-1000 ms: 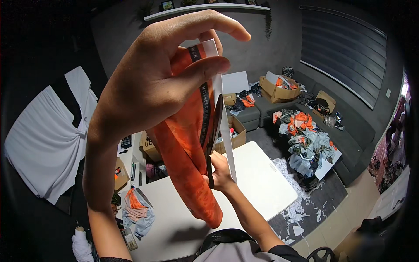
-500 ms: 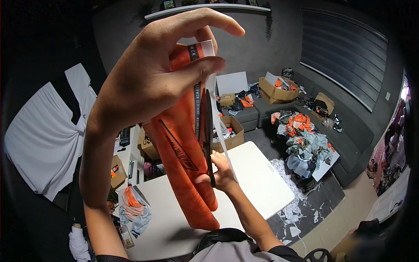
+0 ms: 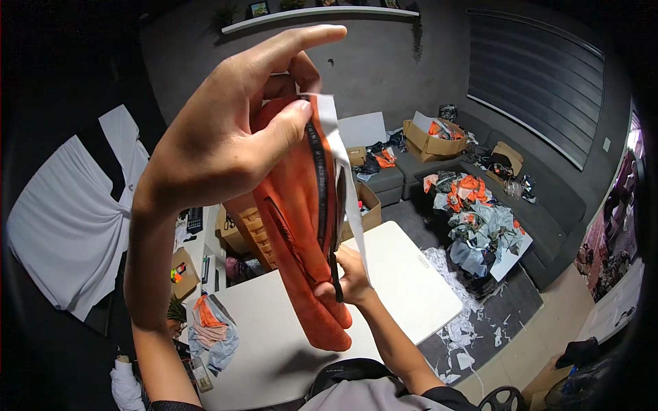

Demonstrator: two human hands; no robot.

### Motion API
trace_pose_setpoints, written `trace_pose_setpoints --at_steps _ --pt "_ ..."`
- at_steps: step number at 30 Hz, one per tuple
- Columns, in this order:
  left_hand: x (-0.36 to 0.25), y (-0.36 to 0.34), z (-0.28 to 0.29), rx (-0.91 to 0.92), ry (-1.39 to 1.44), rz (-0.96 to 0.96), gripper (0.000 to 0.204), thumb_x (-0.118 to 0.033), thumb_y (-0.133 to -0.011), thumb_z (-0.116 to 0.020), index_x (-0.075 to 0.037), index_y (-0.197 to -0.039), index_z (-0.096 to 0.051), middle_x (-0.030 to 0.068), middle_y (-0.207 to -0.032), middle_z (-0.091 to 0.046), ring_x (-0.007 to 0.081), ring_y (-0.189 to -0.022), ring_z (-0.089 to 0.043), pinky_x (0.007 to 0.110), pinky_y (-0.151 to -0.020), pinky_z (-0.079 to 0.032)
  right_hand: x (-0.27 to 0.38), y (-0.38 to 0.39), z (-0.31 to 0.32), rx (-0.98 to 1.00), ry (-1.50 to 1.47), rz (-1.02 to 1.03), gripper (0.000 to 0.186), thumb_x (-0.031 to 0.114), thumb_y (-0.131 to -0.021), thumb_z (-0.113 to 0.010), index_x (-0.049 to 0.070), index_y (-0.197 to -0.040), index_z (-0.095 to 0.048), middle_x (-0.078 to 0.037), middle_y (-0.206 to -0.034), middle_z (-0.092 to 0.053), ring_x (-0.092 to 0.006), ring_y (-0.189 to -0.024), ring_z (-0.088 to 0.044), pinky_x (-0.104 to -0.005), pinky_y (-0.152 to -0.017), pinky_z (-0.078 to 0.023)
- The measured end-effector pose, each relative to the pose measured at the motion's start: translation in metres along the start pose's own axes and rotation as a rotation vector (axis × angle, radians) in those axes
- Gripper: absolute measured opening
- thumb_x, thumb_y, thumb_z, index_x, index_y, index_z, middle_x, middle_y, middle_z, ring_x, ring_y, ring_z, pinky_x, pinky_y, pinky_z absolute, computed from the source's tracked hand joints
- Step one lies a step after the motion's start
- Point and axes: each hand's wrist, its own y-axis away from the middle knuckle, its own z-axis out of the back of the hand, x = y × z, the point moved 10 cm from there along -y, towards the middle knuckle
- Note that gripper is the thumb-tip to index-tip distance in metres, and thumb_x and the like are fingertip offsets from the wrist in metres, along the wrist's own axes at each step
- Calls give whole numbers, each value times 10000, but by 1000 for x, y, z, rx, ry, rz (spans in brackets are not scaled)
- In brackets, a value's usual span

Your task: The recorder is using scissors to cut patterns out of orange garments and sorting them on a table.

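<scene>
We see the left hand (image 3: 226, 137) raised close to the camera, its thumb and fingers clamped together on the top of a folded orange fabric garment with a black waistband (image 3: 295, 233). A white paper card (image 3: 343, 164) stands against the garment's right side, pinched in the same grip at its upper end. The garment hangs upright in the air above the white rectangular desk (image 3: 411, 288), well clear of its surface. The right hand (image 3: 346, 277) is lower down, closed on the garment's lower right edge by the black band; we cannot tell exactly how its fingers sit, since the fabric hides most of them.

On the desk's left end lies a small heap of orange and grey clothes (image 3: 212, 329). Behind the desk we see open cardboard boxes (image 3: 428, 137) and a grey sofa (image 3: 521, 205) strewn with orange and grey garments (image 3: 473, 205). White paper scraps (image 3: 466, 322) lie on the floor to the right of the desk.
</scene>
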Motion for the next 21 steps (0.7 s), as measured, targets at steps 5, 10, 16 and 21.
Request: trace_pose_setpoints --at_steps 5,10,16,21 --pt "8 2 -7 9 57 86 632 41 -816 -490 -49 -1426 -352 54 -864 -481 99 -735 -452 211 -715 -436 3 -5 2 -57 -30 37 636 555 -616 -806 5 -818 -561 -72 -770 -554 -225 -678 -458 -326 -642 -387" --pt "7 2 -10 -23 144 68 682 56 -810 -503 -59 -1450 -297 53 -866 -485 99 -729 -448 220 -715 -442 11 -9 1 70 76 91 783 304 -615 -859 -45 -1216 -500 -182 -1096 -594 -340 -888 -563 -353 -798 -447" --pt "-2 2 -7 -33 123 40 702 65 -810 -510 -62 -1458 -271 54 -849 -490 95 -696 -446 214 -688 -451 8 -15 -3 92 121 17 817 310 -603 -862 -56 -1228 -484 -191 -1118 -593 -344 -907 -565 -368 -811 -447" --pt "-8 3 -5 -83 171 38 684 52 -820 -513 -59 -1453 -278 57 -840 -496 92 -671 -449 200 -641 -463 2 -16 -12 130 60 -23 819 313 -596 -864 -62 -1217 -485 -194 -1082 -596 -336 -873 -565 -370 -796 -446"
